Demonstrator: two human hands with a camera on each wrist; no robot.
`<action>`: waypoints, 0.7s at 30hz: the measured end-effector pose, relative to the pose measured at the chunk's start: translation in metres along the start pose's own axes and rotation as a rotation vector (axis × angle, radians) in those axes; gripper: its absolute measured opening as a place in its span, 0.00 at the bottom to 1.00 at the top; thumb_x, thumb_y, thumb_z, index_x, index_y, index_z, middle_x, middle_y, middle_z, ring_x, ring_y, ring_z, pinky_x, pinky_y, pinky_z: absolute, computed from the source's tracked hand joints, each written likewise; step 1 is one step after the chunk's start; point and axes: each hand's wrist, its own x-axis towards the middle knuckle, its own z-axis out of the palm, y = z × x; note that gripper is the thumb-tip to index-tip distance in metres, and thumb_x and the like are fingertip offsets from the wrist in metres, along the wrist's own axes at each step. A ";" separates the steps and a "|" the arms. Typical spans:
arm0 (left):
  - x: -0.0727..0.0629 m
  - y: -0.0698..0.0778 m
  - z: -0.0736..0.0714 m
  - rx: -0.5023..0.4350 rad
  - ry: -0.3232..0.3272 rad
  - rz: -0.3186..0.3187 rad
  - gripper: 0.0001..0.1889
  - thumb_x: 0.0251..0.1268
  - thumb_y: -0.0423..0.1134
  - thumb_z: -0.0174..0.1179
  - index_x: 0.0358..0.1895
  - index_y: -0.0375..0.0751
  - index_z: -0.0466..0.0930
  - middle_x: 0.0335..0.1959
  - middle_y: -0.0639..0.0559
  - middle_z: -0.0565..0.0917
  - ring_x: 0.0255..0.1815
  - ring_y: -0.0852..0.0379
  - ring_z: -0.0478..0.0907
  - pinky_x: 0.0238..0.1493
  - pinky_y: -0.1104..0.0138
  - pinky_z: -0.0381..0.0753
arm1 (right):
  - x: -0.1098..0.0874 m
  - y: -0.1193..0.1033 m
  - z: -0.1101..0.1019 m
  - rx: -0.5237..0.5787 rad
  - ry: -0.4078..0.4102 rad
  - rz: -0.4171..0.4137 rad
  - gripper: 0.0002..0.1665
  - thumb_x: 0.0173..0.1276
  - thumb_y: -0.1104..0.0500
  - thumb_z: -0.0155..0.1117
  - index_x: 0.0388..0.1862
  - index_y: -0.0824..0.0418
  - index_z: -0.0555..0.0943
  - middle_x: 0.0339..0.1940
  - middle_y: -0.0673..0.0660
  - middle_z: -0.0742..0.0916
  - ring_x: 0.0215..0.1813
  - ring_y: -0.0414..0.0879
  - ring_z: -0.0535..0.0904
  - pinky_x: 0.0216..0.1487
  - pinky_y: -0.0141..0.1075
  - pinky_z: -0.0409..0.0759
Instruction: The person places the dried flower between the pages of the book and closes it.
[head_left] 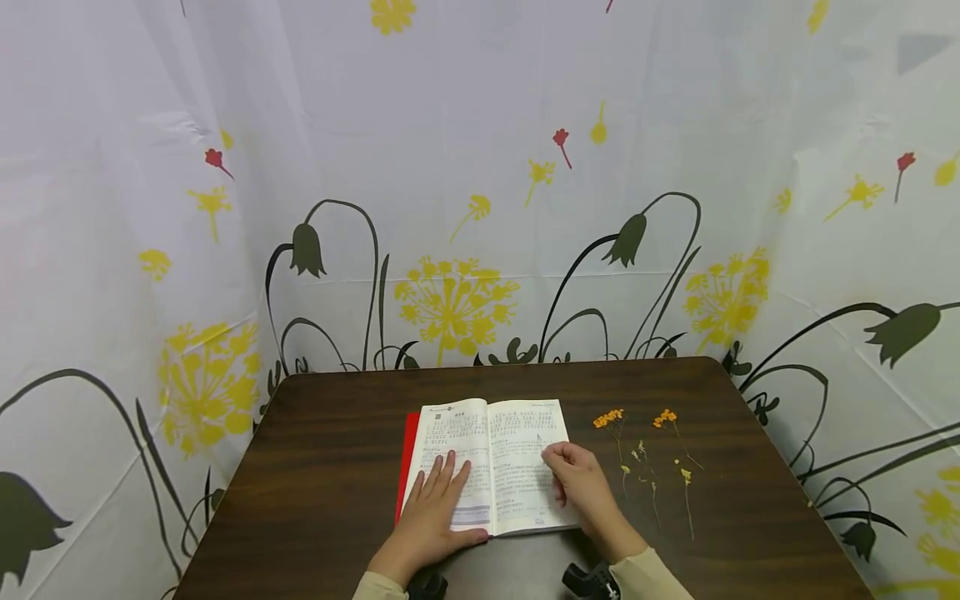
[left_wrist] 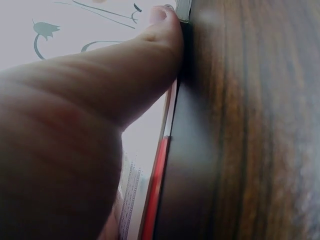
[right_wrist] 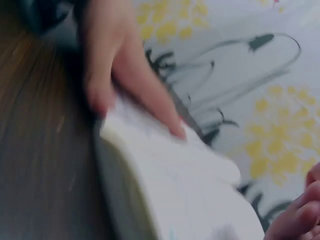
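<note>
An open book (head_left: pixel 517 467) with printed pages lies on the table, a strip of red cover (head_left: pixel 406 467) showing along its left side. My left hand (head_left: pixel 435 517) rests on the left page with its fingers spread, the thumb along the lower edge near the spine. In the left wrist view, the thumb (left_wrist: pixel 150 55) reaches across the book's edge. Over the right page, my right hand (head_left: pixel 577 475) has its fingers curled, and nothing shows in them. At the right wrist view's lower corner are curled fingers (right_wrist: pixel 300 212); the spread left hand (right_wrist: pixel 130 70) shows blurred above.
To the right of the book lie several pressed flower sprigs: two with orange heads, one an orange sprig (head_left: pixel 664 418), and small yellow ones, including a yellow sprig (head_left: pixel 687 492). The dark wooden table (head_left: pixel 315 467) ends at a white curtain (head_left: pixel 465 167) printed with flowers.
</note>
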 end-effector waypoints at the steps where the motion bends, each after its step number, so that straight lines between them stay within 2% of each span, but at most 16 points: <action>1: 0.000 0.000 -0.001 0.000 -0.002 0.001 0.64 0.54 0.76 0.72 0.89 0.46 0.57 0.92 0.39 0.50 0.93 0.34 0.45 0.88 0.33 0.44 | 0.005 -0.002 0.008 0.034 -0.029 -0.010 0.19 0.81 0.56 0.66 0.50 0.74 0.81 0.17 0.50 0.75 0.17 0.42 0.68 0.17 0.31 0.70; 5: -0.001 0.001 -0.003 -0.001 -0.007 0.000 0.64 0.55 0.76 0.73 0.89 0.46 0.57 0.92 0.39 0.50 0.93 0.34 0.45 0.88 0.32 0.45 | 0.028 0.001 0.026 0.064 -0.067 -0.034 0.20 0.81 0.54 0.67 0.51 0.74 0.81 0.16 0.49 0.75 0.17 0.41 0.70 0.17 0.31 0.73; 9: 0.000 0.002 -0.001 -0.011 -0.004 0.008 0.64 0.54 0.76 0.73 0.89 0.46 0.58 0.92 0.39 0.51 0.93 0.33 0.46 0.88 0.32 0.45 | 0.045 0.013 0.023 0.041 -0.050 0.008 0.17 0.80 0.54 0.67 0.49 0.71 0.84 0.17 0.50 0.77 0.17 0.41 0.73 0.19 0.33 0.79; 15: 0.000 0.002 0.003 -0.023 0.002 0.016 0.64 0.54 0.76 0.73 0.88 0.45 0.58 0.92 0.38 0.51 0.92 0.32 0.47 0.87 0.31 0.45 | 0.053 0.019 0.018 0.046 -0.071 0.061 0.15 0.78 0.57 0.67 0.46 0.70 0.84 0.17 0.51 0.78 0.18 0.41 0.77 0.23 0.34 0.84; 21: 0.001 -0.001 0.002 -0.008 0.009 0.008 0.63 0.54 0.77 0.72 0.88 0.46 0.58 0.92 0.40 0.51 0.93 0.34 0.46 0.88 0.32 0.44 | 0.052 0.023 0.026 0.003 -0.077 0.040 0.14 0.76 0.56 0.70 0.44 0.69 0.84 0.19 0.50 0.79 0.19 0.40 0.80 0.24 0.35 0.87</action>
